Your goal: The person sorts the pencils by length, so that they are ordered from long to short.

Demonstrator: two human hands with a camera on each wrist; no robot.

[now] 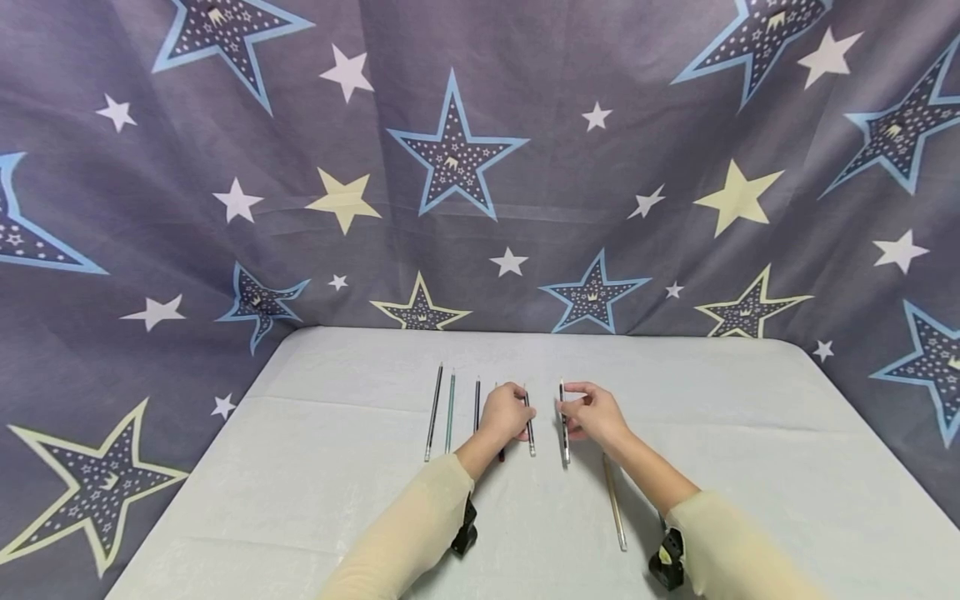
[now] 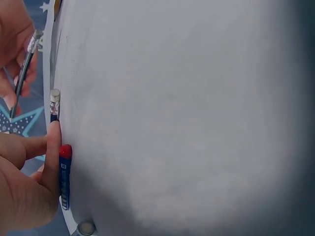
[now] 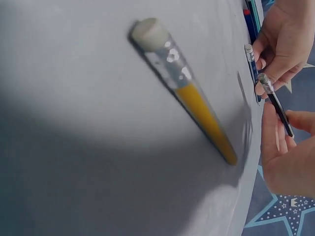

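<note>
While the right hand (image 1: 592,412) pinches a dark eraser-tipped pencil (image 1: 564,429) between thumb and fingers, point away from the person, the left hand (image 1: 505,412) grips a second eraser-tipped pencil (image 1: 530,435) near it, thumb and fingertips drawn in on its sides. The right hand's pencil looks raised off the white-covered table (image 1: 300,500), whereas the left hand's pencil is at the surface. Just beside the left fingers lies a red-ended dark blue pencil (image 2: 65,177), mostly hidden by that hand in the head view. Farther left, a black pencil (image 1: 433,414), a green pencil (image 1: 450,412) and a slim dark pencil (image 1: 477,404) lie roughly parallel. A yellow pencil (image 1: 614,504) rests at a slant nearer the person, just left of the right forearm, its eraser end large in the right wrist view. Behind the table hangs a grey star-patterned cloth (image 1: 547,217)
</note>
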